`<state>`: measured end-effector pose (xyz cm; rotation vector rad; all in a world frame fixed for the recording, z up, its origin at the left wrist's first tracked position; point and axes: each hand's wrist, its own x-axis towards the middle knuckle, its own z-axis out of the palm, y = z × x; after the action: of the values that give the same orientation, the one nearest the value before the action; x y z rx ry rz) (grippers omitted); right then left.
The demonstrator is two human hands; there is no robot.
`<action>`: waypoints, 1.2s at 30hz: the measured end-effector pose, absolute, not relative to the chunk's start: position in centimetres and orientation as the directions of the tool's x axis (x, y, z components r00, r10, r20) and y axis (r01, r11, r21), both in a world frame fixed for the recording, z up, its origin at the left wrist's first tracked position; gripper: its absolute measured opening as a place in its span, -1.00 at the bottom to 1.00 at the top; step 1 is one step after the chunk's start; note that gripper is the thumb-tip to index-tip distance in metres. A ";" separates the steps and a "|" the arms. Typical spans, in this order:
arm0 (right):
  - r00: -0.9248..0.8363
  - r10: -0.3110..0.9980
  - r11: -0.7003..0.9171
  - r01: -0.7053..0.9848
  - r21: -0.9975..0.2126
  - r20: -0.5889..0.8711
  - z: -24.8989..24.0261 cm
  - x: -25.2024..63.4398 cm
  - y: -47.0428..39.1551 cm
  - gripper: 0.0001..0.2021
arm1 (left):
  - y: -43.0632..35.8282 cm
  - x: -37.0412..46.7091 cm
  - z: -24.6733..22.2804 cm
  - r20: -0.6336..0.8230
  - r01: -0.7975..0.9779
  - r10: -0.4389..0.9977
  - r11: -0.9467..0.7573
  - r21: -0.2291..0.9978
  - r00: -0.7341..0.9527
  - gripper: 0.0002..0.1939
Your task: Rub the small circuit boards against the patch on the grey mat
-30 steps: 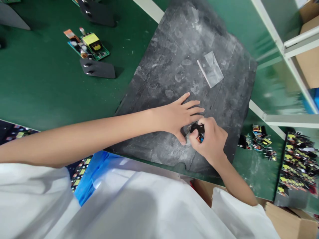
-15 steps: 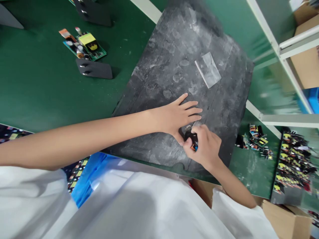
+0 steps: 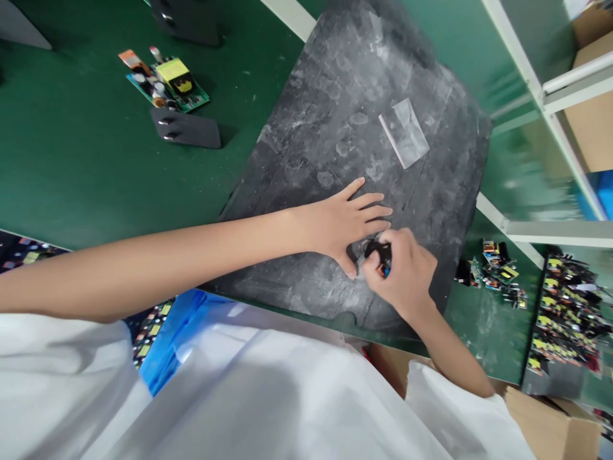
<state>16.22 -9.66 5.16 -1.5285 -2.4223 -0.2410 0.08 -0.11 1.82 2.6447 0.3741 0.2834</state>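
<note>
My left hand [image 3: 342,220] lies palm down with spread fingers on the dark, worn mat [image 3: 316,140] and holds nothing. To its right, my right hand [image 3: 405,271] is closed on a small black part [image 3: 382,252], which shows a bit of orange and blue at its lower edge. Most of that part is hidden by the fingers. Farther up the mat lies a small clear plastic piece [image 3: 407,137]. The left thumb tip is a short way from the right hand.
On the green table [image 3: 96,172] at the left are a circuit board [image 3: 175,83] and a black plug cover with two pins [image 3: 186,128]. More boards [image 3: 498,268] lie at the right, beside a dense tray of boards [image 3: 565,313]. A cardboard box [image 3: 541,415] stands lower right.
My right hand has moved slightly right with the black part, leaving a gap from my left thumb. My left hand stays spread on the mat.
</note>
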 end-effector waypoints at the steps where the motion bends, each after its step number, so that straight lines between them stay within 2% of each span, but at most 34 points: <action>1: -0.445 0.846 0.465 0.885 0.001 0.294 5.2 16.2 -9.8 -0.89 | -0.1 0.1 1.8 0.148 0.212 0.311 -0.861 0.461 0.939 -0.09; 3: -0.490 0.827 0.511 0.860 -0.005 0.274 5.2 16.1 -10.0 -0.90 | -0.1 0.0 1.8 0.159 0.213 0.316 -0.861 0.461 0.935 -0.10; 8: -0.384 0.867 0.409 0.913 -0.013 0.316 5.2 16.4 -9.8 -0.88 | -0.1 0.1 1.9 0.117 0.221 0.307 -0.858 0.463 0.945 -0.06; 12: -0.488 0.829 0.510 0.860 -0.009 0.274 5.2 16.4 -9.9 -0.90 | -0.1 0.1 1.9 0.142 0.219 0.313 -0.864 0.452 0.939 -0.08; 17: -0.367 0.873 0.391 0.920 -0.011 0.322 5.2 16.6 -9.8 -0.89 | -0.1 0.0 1.8 0.122 0.220 0.307 -0.859 0.462 0.944 -0.05; 22: -0.485 0.827 0.509 0.861 -0.013 0.286 5.1 16.5 -10.1 -0.91 | -0.1 0.0 1.7 0.153 0.212 0.314 -0.860 0.465 0.937 -0.07; 26: -0.360 0.871 0.386 0.922 -0.013 0.333 5.0 16.7 -9.7 -0.89 | -0.1 0.0 1.9 0.110 0.221 0.303 -0.858 0.464 0.946 -0.05; 31: -0.469 0.829 0.503 0.864 -0.037 0.305 5.0 16.7 -9.6 -0.91 | -0.2 0.0 1.9 0.135 0.219 0.311 -0.863 0.456 0.941 -0.07; 36: -0.360 0.868 0.396 0.917 -0.038 0.342 5.0 16.7 -9.5 -0.90 | -0.1 0.1 1.8 0.124 0.221 0.307 -0.863 0.455 0.944 -0.04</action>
<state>16.66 -9.47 4.96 -1.5574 -2.3508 -0.2284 0.11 -0.13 1.80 2.6514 0.3792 0.2663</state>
